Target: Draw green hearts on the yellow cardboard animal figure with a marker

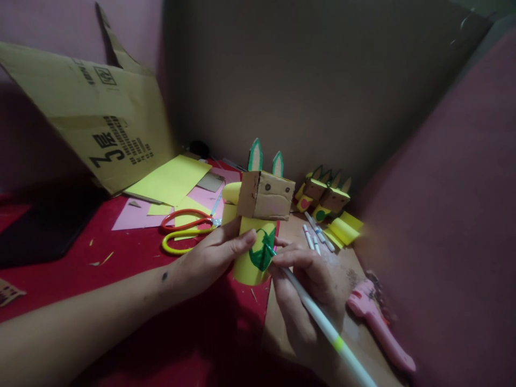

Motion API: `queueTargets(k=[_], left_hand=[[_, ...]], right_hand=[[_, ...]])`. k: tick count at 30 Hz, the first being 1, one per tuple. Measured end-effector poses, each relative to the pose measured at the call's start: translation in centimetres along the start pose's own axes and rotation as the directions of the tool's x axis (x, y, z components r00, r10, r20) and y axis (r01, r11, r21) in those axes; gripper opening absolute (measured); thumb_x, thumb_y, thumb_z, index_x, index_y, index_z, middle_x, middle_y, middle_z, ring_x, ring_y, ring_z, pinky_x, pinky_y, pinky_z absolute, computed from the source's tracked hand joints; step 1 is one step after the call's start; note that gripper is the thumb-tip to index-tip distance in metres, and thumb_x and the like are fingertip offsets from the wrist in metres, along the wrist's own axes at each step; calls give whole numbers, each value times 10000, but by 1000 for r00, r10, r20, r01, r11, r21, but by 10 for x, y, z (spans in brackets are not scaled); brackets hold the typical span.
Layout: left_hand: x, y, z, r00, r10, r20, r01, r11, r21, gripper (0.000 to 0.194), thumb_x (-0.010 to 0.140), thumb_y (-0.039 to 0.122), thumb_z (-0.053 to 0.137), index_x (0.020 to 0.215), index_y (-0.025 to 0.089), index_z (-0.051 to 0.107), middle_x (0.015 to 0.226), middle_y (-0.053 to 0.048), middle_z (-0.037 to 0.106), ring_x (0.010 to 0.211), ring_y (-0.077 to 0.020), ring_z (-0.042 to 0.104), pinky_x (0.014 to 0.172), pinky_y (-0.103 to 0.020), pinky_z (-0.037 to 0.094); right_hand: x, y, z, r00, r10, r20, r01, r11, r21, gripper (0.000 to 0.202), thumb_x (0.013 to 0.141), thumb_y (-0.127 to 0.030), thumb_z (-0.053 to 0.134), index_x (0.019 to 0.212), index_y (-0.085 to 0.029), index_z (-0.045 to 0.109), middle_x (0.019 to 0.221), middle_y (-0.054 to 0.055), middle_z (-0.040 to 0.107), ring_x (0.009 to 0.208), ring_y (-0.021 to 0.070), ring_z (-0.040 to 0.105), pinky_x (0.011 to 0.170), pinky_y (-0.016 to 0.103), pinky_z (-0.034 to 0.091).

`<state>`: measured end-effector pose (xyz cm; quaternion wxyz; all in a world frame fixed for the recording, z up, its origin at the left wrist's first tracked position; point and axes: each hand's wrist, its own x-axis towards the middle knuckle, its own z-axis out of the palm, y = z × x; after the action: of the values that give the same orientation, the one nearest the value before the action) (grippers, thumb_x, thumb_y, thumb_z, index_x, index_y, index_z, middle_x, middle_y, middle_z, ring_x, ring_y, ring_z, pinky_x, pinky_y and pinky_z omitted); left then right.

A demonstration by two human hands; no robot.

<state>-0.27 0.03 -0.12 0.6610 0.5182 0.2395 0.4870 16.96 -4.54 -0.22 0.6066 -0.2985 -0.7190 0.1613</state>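
My left hand is wrapped round a cardboard rabbit figure from its left side, thumb across the front. The figure has a boxy brown head with two drawn eyes, a pair of green-edged ears and a yellow paper tube body. On the body's front is a green heart-like shape, partly filled in with uneven strokes. A white marker pen with a light green band is pinched in my right hand. Its green tip meets the green patch. Part of the figure's left side is hidden behind my left fingers.
Left of the figure lie scissors with red and yellow handles, beside yellow paper and pink sheets. A large cardboard piece leans behind. At right are similar figures, several markers, folded yellow paper and a pink glue gun.
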Motion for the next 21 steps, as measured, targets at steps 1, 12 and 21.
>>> queueTargets(k=[1,12,21], left_hand=[[0,0,0,1000,-3,5,3,1000,3,546,883,633,784,1225,207,771,1421,-141,736,1364,-409,638,1192,-511,496],[1,0,-2,999,9,34,-10,999,37,587,902,651,752,1282,203,754,1432,-147,722,1360,-406,632,1190,-521,494],[1,-2,-4,999,6,38,-8,997,72,685,887,683,748,1388,219,696,1460,-158,698,1393,-425,596,1214,-549,460]], right_hand=[[0,-1,0,1000,2,-5,-2,1000,-8,298,950,-42,588,1079,-301,659,1019,-4,709,1109,146,727,934,247,597],[-1,1,2,999,-45,15,44,999,17,332,936,-24,575,1117,-291,653,986,-4,690,994,149,709,935,286,575],[3,-2,1,999,-34,34,34,999,16,306,944,-35,579,1091,-294,653,951,-17,676,950,139,696,911,275,565]])
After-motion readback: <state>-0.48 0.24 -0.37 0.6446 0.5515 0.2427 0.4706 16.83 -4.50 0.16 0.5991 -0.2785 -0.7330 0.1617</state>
